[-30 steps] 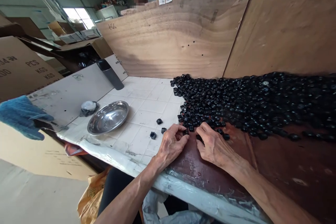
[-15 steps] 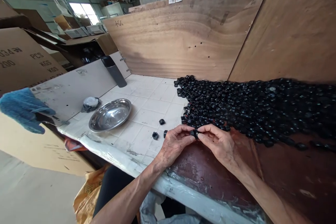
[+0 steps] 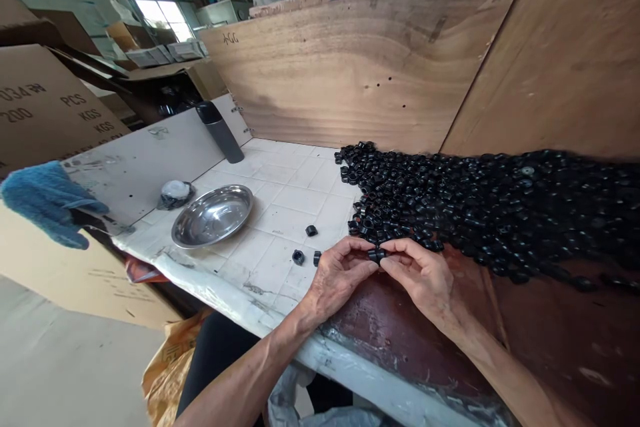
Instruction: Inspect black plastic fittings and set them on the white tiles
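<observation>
Both bare forearms (image 3: 263,363) angle inward from below; the left hand (image 3: 343,272) and the right hand (image 3: 425,277) face each other, thumbs and forefingers pinched, fingertips nearly meeting

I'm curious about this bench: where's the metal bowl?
In the head view, the metal bowl sits left of the left hand on white tiles, right of the white-topped bundle.

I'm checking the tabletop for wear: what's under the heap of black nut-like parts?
Reddish-brown tabletop shows along the front edge of the heap, white tile-patterned tabletop along its left. Beneath its middle, the heap itself hides whatever is there.
</observation>
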`<action>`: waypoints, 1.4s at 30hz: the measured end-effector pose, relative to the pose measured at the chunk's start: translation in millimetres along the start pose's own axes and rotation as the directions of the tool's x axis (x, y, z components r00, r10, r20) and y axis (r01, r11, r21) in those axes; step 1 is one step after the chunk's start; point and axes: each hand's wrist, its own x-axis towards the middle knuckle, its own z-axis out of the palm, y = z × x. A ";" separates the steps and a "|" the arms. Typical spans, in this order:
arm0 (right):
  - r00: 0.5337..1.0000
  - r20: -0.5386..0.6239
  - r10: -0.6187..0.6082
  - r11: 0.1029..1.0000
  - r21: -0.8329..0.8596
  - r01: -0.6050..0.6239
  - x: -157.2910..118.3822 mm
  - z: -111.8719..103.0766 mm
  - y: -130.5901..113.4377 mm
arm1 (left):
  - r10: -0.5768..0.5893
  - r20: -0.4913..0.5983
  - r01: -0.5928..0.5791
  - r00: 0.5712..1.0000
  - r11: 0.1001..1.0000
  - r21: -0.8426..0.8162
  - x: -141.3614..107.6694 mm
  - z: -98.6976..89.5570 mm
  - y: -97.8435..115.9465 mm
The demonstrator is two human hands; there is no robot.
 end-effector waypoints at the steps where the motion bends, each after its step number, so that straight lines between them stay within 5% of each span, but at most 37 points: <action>1: 1.000 -0.003 -0.006 1.000 -0.029 0.006 0.1 0.0 0.7 | 0.004 0.000 -0.004 1.000 1.000 0.006 -0.2 0.0 -1.3; 10: 0.957 0.052 -0.287 0.873 -0.396 0.283 -1.7 -2.3 -5.1 | 0.199 0.040 -0.203 0.979 0.969 0.144 2.3 -4.5 -13.5; 17: 0.968 0.025 -0.250 0.937 -0.247 0.248 -2.5 -1.9 -2.7 | 0.214 0.044 -0.218 0.976 0.969 0.117 1.5 -2.5 -14.2; 27: 0.911 0.104 -0.400 0.796 -0.452 0.402 -2.2 -3.7 1.6 | 0.399 0.165 -0.431 0.902 0.827 0.360 2.8 -7.1 -12.3; 31: 0.931 0.009 -0.366 0.851 -0.402 0.338 -4.0 -1.9 -1.0 | 0.323 0.124 -0.345 0.938 0.893 0.290 2.2 -5.0 -14.8; 36: 0.906 0.083 -0.414 0.812 -0.416 0.409 -3.1 -5.2 -3.9 | 0.277 0.086 -0.289 0.957 0.931 0.222 1.3 -3.8 -14.7; 42: 0.959 0.091 -0.268 0.871 -0.402 0.282 -5.2 -6.1 -11.8 | 0.239 0.055 -0.245 0.969 0.953 0.176 1.6 -3.1 -11.6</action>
